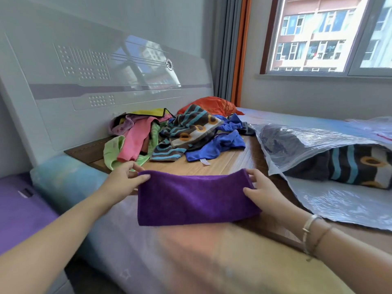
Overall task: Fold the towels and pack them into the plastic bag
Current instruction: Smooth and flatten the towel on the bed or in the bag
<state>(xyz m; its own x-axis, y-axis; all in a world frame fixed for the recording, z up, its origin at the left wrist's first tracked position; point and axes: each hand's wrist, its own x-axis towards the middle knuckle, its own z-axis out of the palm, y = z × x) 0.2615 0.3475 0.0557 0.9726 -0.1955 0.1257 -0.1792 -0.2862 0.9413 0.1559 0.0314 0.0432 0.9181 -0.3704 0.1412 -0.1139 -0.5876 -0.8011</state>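
Bedroom, daylight from a window (326,35) at upper right; a bed (229,164) with a wood-grain mat as the work surface, pale headboard (106,77) across the upper left.

Centre of frame, low: purple towel (195,200), already folded at least once into a band, far edge lifted, near edge lying on the bed. Left hand (125,183) at the towel's left corner, fingers (142,178) pinched on the cloth. Right hand (261,187) at the right corner, fingers curled round the edge, thumb on the near face. Looks mid-fold, a further fold or a carry to the bag probably next.

Right of frame: plastic bag (318,143), clear, lying on its side, mouth toward the towel. Inside, a folded striped towel (352,164) with orange rings near the mouth and something dark deeper in, too veiled by the plastic to name. So at least one towel packed, perhaps two.

Beyond the hands, toward the headboard: unfolded heap (174,136) of pink, green, yellow, lilac, blue and another striped piece, all tangled and touching. An orange bundle (212,105) behind it, near the curtain (229,45).

Judged overall: early to middle. One towel in hand, a few in the bag, most of the heap not yet folded, bag not yet full.
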